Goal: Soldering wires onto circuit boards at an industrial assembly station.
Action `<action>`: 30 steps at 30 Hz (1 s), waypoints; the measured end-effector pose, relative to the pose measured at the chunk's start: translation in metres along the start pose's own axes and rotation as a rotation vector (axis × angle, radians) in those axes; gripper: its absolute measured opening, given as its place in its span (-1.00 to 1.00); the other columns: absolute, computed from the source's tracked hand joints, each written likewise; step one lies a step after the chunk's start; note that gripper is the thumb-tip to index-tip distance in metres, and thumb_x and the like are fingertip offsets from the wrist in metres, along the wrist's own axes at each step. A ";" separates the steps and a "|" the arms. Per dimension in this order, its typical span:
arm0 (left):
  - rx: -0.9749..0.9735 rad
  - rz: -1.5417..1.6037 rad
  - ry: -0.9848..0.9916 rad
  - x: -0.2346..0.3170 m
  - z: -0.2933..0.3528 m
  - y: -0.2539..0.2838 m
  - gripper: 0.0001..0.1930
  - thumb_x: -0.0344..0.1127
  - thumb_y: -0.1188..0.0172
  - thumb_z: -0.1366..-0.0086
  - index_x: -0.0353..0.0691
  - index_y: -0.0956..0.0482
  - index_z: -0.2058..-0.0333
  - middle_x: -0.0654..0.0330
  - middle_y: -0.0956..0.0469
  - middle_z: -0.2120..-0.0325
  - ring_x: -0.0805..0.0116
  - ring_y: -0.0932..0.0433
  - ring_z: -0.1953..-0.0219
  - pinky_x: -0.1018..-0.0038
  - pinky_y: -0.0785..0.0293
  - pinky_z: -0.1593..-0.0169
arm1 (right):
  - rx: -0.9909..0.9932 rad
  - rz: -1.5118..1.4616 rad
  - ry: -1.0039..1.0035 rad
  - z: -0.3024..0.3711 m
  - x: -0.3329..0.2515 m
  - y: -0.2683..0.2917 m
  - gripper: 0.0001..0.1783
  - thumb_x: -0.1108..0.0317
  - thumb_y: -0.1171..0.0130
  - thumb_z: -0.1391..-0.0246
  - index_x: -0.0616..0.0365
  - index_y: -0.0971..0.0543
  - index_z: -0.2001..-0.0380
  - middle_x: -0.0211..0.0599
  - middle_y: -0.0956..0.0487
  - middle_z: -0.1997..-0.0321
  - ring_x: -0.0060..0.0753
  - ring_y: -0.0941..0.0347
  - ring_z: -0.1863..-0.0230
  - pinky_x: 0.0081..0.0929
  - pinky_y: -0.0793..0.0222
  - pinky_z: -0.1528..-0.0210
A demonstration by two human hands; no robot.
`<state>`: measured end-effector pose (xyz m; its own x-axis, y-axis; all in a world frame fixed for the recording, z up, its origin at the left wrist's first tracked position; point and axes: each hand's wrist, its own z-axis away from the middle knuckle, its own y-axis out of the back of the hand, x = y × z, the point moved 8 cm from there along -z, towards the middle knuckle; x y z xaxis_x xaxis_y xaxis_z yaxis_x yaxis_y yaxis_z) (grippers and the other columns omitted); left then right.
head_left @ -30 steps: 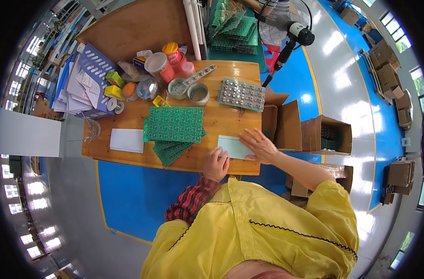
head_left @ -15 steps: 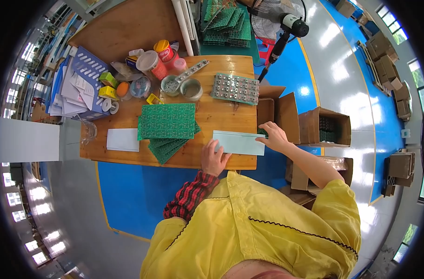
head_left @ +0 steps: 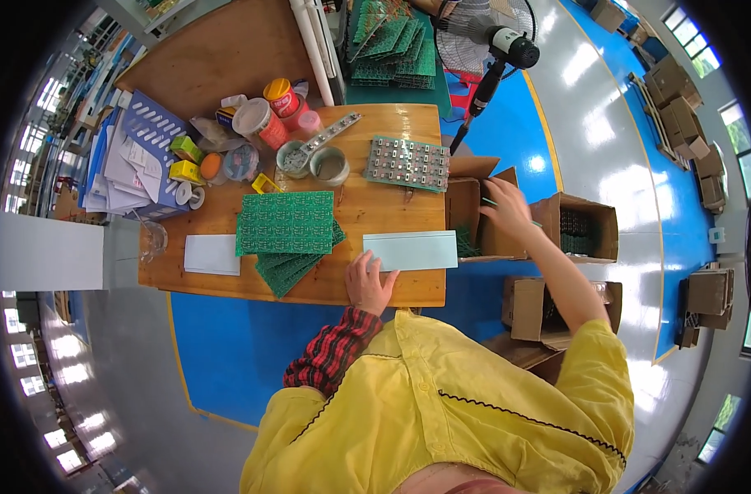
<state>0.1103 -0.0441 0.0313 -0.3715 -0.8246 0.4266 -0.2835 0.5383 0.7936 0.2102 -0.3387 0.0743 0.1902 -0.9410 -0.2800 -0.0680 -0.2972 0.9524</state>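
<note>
A pale blue-green sheet or pad lies along the table's front right. My left hand rests on its lower left corner, fingers apart and holding nothing. Off the table's right edge, my right hand hangs over an open cardboard box. Its fingers are closed on a thin green board, seen nearly edge-on and mostly covered by the hand. More green boards show inside that box. Left of the pad, a stack of green circuit boards lies slightly fanned.
A populated circuit board lies at the table's back right. Tubs, jars and a blue file rack crowd the back left. A white paper lies front left. A fan stands behind; another box stands right.
My right hand has left the pad's right end and moved right and away, over the box, with a thin green board in it. My left hand stays on the pad.
</note>
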 end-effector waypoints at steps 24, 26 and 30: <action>-0.034 0.059 -0.044 -0.003 0.000 0.003 -0.69 -0.23 -0.19 0.00 -0.11 -0.49 0.22 0.05 -0.31 0.07 0.03 -0.27 0.00 0.16 -0.22 0.01 | -0.317 -0.253 0.414 -0.011 -0.152 0.000 -0.69 0.53 0.06 0.10 0.21 -0.35 0.19 -0.09 -0.41 0.38 -0.01 -0.37 0.32 -0.20 -0.31 0.35; -0.033 0.053 -0.054 0.000 0.000 0.002 -0.68 -0.23 -0.19 0.00 -0.11 -0.49 0.22 0.05 -0.31 0.07 0.03 -0.26 -0.01 0.15 -0.21 0.00 | -0.309 -0.241 0.417 0.000 -0.151 -0.010 -0.72 0.55 0.06 0.10 0.23 -0.36 0.22 -0.12 -0.42 0.38 -0.03 -0.37 0.33 -0.21 -0.31 0.34; -0.020 0.044 -0.059 0.002 0.001 0.004 -0.71 -0.23 -0.18 -0.01 -0.12 -0.48 0.25 0.05 -0.32 0.10 0.05 -0.29 0.01 0.16 -0.23 0.03 | -0.196 -0.176 0.453 0.005 -0.156 -0.011 -0.69 0.56 0.02 0.15 0.22 -0.37 0.22 -0.16 -0.42 0.39 -0.07 -0.38 0.34 -0.24 -0.31 0.33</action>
<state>0.1074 -0.0437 0.0353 -0.4346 -0.7883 0.4356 -0.2482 0.5697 0.7835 0.1761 -0.1890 0.1069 0.5894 -0.7024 -0.3990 0.1796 -0.3676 0.9125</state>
